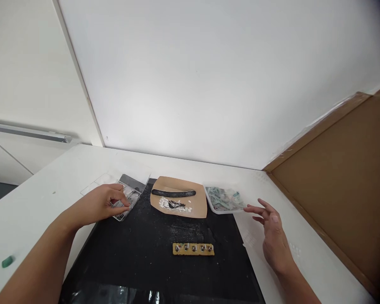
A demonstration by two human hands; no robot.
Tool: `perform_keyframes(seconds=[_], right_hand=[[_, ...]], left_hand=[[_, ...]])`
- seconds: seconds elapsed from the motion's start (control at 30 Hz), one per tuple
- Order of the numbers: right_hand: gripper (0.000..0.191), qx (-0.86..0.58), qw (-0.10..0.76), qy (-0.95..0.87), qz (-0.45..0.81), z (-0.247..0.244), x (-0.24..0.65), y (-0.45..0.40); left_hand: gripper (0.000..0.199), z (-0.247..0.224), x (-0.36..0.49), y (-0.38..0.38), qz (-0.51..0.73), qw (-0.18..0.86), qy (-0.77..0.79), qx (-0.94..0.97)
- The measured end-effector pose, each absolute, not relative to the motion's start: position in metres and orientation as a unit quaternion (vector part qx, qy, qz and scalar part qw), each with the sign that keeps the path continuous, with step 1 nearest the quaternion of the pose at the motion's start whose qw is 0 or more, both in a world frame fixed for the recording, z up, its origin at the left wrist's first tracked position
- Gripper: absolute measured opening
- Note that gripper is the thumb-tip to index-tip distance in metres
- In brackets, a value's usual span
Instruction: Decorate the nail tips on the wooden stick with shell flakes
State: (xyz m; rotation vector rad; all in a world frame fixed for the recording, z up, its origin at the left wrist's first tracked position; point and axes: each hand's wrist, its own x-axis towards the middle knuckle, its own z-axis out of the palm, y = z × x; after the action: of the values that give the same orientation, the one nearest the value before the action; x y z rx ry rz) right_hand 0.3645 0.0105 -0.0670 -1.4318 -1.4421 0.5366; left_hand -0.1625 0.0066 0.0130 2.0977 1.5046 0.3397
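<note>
Our left hand (pixel 103 204) is at the clear box (pixel 134 197), its grip we cannot tell; our right hand (pixel 273 236) is released near the white tray (pixel 220 212). Five pieces (pixel 194 248) sit on the yellow strip (pixel 182 252), over the black mat (pixel 139 261).

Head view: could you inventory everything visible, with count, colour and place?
Table: one, white, beneath
Mat: one, black, on table
Tray: one, tan, mat's far end
Curved bar: one, black, on tray
Chips: many, white, below bar
Scraps: uncountable, black, among chips
Container: one, white, right of tray
Packets: uncountable, greenish, inside container
Studded strip: one, yellow, on mat
Case: one, clear, left
Lump: one, green, far left
Walls: white, behind
Panel: one, brown, right
Left hand: at case
Right hand: beside container
</note>
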Motion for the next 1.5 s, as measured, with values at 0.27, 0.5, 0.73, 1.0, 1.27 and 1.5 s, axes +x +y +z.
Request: perform_keyframes(seconds=[0.27, 0.5, 0.73, 1.0, 1.27, 1.5], right_hand=[[0.066, -0.589, 0.502, -0.592, 0.223, -0.068, 0.365, 0.01], [0.064, -0.592, 0.498, -0.592, 0.225, -0.064, 0.362, 0.008], [0.064, -0.592, 0.497, -0.593, 0.225, -0.063, 0.361, 0.008], [0.065, -0.592, 0.498, -0.592, 0.226, -0.063, 0.361, 0.008], [0.062, -0.592, 0.497, -0.594, 0.223, -0.063, 0.359, 0.007], [0.055, -0.591, 0.501, -0.606, 0.183, -0.06, 0.36, 0.003]], left_hand=[[0.036, 0.009, -0.167, 0.007, 0.097, 0.286, 0.553, 0.777], [0.03, 0.002, -0.167, 0.007, 0.1, 0.237, 0.569, 0.781], [0.038, 0.0, -0.153, 0.013, 0.145, 0.191, 0.588, 0.773], [0.038, 0.0, -0.148, 0.013, 0.218, 0.172, 0.568, 0.775], [0.037, 0.007, -0.138, 0.012, 0.397, 0.285, 0.601, 0.632], [0.04, 0.006, -0.117, 0.009, 0.489, 0.376, 0.551, 0.562]])
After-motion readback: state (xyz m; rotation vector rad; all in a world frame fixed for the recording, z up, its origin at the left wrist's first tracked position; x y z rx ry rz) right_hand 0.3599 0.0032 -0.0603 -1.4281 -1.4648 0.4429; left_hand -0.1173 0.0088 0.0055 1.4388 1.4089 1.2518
